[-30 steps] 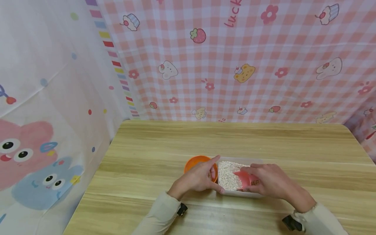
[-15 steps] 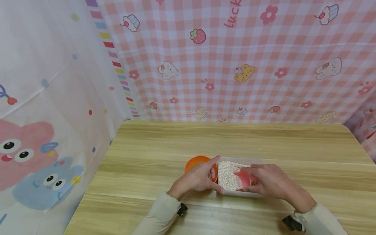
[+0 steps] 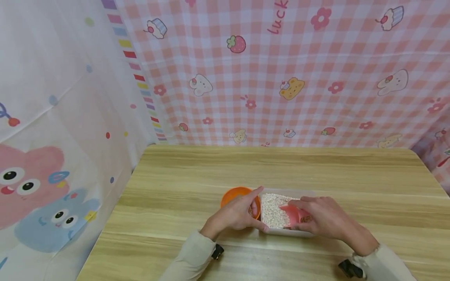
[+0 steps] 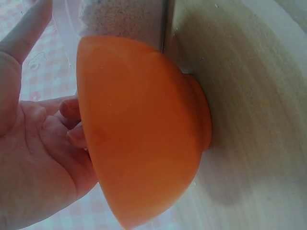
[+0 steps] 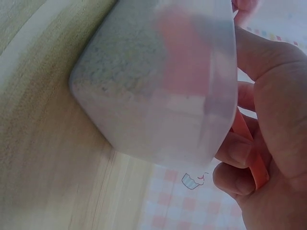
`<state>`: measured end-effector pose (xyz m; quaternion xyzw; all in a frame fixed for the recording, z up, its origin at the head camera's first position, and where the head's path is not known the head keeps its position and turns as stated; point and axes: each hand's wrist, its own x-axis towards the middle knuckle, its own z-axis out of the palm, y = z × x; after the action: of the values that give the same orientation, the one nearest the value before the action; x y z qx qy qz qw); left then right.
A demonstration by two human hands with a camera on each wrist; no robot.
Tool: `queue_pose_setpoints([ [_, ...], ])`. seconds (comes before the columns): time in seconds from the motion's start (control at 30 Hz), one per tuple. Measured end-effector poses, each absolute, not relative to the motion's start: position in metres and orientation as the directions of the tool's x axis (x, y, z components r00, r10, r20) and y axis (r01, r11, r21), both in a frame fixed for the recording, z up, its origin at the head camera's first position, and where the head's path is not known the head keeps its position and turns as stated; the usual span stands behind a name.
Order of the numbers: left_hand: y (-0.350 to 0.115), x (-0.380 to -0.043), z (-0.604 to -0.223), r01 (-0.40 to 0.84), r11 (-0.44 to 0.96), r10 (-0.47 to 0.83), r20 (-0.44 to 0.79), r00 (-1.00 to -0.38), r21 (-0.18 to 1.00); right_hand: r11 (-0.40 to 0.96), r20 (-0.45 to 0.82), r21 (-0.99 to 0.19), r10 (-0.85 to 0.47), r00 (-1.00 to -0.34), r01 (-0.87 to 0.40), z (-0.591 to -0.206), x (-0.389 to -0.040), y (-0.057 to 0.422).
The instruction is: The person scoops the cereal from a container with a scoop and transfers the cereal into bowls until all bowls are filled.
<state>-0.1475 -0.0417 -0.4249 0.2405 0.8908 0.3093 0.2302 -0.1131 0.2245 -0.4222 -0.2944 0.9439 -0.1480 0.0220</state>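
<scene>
My right hand point(image 3: 327, 216) grips the handle of a pinkish-red scoop point(image 3: 290, 212), whose head sits in the pale oat-like flakes point(image 3: 274, 210). These flakes fill part of a translucent plastic box point(image 5: 182, 129) standing on the table. The handle point(image 5: 254, 158) passes between curled fingers in the right wrist view. Thumb and index finger of my left hand point(image 3: 233, 212) span the box's left end, near its corners. Its other fingers bend over the rim of an orange bowl point(image 4: 139, 129) right beside the box. That hand covers much of the bowl's inside, where something brownish shows.
Both things stand on a wood-grain table point(image 3: 197, 168), towards its front. A pink checked cloth point(image 3: 267, 109) hangs behind the table's back edge, and a white patterned cloth point(image 3: 81, 117) hangs at the left.
</scene>
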Motion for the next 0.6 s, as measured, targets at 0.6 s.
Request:
queue_pose_setpoints([
  [0.6, -0.0419, -0.1469, -0.4262, 0.25, 0.698, 0.558, -0.291, -0.777, 0.671, 0.779, 0.109, -0.311, -0.539, -0.835, -0.544, -0.4239, -0.111, 0.2278],
])
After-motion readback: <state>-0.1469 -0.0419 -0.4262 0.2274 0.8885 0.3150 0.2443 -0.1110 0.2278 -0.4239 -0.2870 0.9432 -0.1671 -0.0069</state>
